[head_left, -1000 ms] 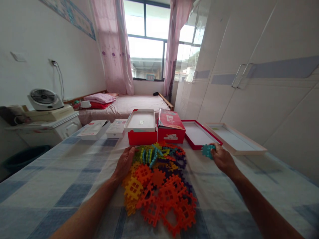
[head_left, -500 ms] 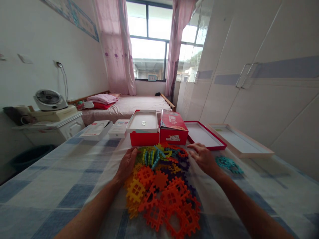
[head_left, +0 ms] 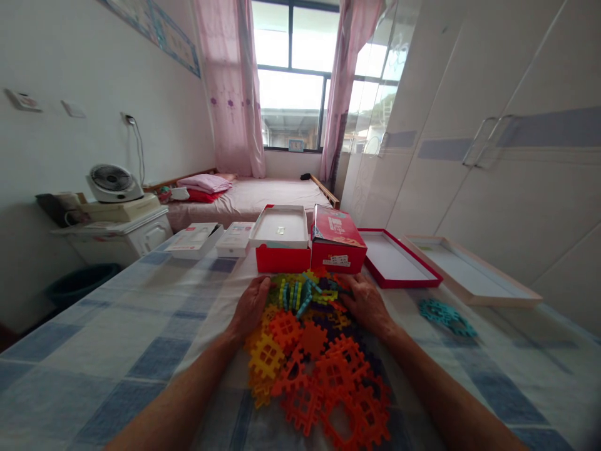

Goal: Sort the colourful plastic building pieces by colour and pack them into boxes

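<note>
A heap of plastic interlocking building pieces lies on the table in front of me. Orange and yellow window-shaped pieces are nearest, purple ones sit on the right, and green and teal pieces stand on edge at the back. My left hand rests along the heap's left rear side, fingers stretched forward and tips partly hidden. On the opposite side, my right hand touches the heap with its fingers extended over the edge pieces. Neither hand visibly grips a piece.
Teal pieces lie apart on the right. Behind the heap stand an open red-and-white box, a red carton and two white boxes. A red-rimmed lid and a pale shallow tray lie at the right rear.
My right hand has moved left, from beside the heap to touching its right rear edge. My left hand stays at the left side. The view has turned slightly left.
</note>
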`<state>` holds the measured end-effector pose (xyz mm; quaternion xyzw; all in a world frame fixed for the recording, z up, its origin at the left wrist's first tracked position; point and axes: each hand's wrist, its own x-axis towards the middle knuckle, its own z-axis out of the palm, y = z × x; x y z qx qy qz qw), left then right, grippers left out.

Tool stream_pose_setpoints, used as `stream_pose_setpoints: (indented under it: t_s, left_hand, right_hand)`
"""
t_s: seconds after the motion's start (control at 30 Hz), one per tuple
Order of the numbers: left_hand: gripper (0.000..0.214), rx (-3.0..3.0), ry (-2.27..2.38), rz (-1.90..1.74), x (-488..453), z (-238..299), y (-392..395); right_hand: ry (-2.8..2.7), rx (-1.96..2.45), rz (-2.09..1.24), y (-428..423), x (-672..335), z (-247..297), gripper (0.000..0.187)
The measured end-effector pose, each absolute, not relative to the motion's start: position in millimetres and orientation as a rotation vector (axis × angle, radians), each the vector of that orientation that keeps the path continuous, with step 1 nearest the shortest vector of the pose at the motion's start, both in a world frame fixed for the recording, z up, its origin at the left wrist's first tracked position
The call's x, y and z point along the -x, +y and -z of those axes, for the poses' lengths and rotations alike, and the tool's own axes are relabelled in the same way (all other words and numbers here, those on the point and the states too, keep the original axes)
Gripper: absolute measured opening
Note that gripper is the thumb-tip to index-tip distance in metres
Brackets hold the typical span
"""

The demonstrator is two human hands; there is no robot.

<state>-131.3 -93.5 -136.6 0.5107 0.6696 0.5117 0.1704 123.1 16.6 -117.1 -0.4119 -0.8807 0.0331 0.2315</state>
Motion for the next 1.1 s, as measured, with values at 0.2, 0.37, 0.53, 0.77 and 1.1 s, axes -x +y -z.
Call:
stream_pose_setpoints:
  t_s: [0.2,0.37,0.53,0.77,1.1]
  left_hand:
    - [0.052,-1.465,1.896,-1.454,132,138,-93]
    - [0.052,-1.480,1.891,-1.462,132,139,-93]
    - [0.051,-1.489,1.894,-1.475,132,140,-92]
    - [0.051,-1.510,1.890,-1.487,133,141,-92]
    - [0.051,-1.501,1.901,-1.487,133,140,-92]
  right_hand:
    - [-2.414,1.044,-0.167,13,-125,121,0.045]
    - [-2.287,1.065,-0.422,19,-131,120,0.052]
    - [-2.200,1.102,-0.620,22,-142,112,0.039]
    - [-2.067,1.021,-0.721,22,-138,92,0.038]
    - [-2.453,0.997,-0.303,-11,-72,83,0.021]
